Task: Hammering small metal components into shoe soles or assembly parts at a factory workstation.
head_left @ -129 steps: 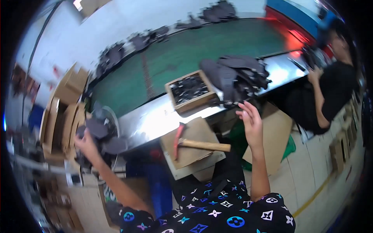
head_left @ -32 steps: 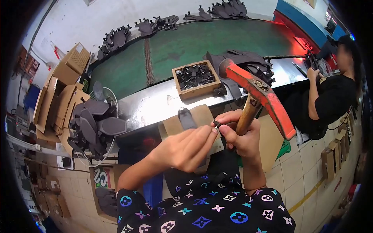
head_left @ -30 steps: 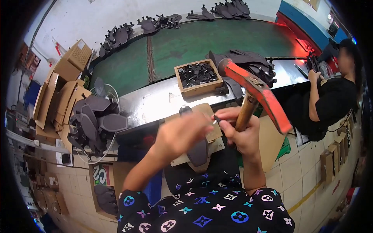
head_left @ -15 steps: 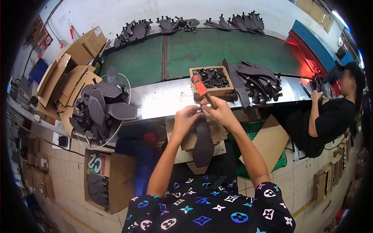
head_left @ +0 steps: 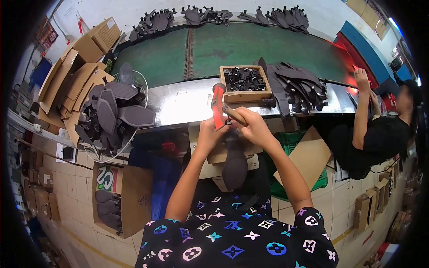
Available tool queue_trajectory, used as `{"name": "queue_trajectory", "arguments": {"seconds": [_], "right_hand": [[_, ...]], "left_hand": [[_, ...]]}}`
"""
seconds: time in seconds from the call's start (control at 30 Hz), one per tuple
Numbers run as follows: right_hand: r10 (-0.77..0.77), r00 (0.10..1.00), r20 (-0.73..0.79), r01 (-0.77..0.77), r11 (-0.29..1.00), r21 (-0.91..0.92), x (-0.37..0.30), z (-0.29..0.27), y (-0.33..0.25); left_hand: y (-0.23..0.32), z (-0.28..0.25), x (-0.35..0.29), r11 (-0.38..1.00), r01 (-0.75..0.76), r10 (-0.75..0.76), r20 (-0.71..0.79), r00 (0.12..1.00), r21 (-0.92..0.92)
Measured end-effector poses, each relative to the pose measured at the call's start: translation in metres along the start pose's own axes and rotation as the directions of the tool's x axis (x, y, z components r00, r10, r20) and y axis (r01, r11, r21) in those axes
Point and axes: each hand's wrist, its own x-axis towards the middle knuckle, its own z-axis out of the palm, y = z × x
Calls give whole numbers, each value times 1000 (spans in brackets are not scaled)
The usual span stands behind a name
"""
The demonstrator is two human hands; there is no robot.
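Note:
A dark grey shoe insole [head_left: 234, 167] lies lengthwise over a wooden block [head_left: 217, 157] in front of me, its wide end toward my body. My left hand [head_left: 209, 135] is closed at the insole's narrow far end, its fingertips partly hidden behind the hammer head. My right hand [head_left: 254, 128] grips the wooden handle of a hammer [head_left: 217, 107] with a red head; its fingertips also meet at the insole's far end. The hammer head hangs above my left fingers. Whatever small part sits between the fingertips is hidden.
Beyond my hands, a wooden box [head_left: 248, 96] of small black clips stands on the metal ledge [head_left: 178, 107], beside piled insoles [head_left: 295, 87]. A wire basket [head_left: 145, 96] of insoles is at left. A green conveyor belt [head_left: 250, 49] runs behind. A co-worker [head_left: 389, 138] sits at right.
The hammer head has swung left and down, from upright over my right hand to above my left fingers. The co-worker has raised a hand toward the belt. The view has shifted slightly.

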Motion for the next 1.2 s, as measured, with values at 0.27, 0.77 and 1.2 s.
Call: {"name": "queue_trajectory", "arguments": {"seconds": [0.27, 0.77, 1.2], "right_hand": [[59, 998, 32, -59, 998, -1, -5, -5, -6], [435, 896, -85, -369, 839, 399, -49, -30, -89], [118, 948, -296, -102, 992, 68, -68, -50, -148]], "left_hand": [[1, -3, 0, 998, -47, 44, 66, 997, 37], [-2, 2, 2, 956, 186, -166, 104, 981, -226], [-5, -6, -6, 951, -113, 84, 110, 990, 288]]}}
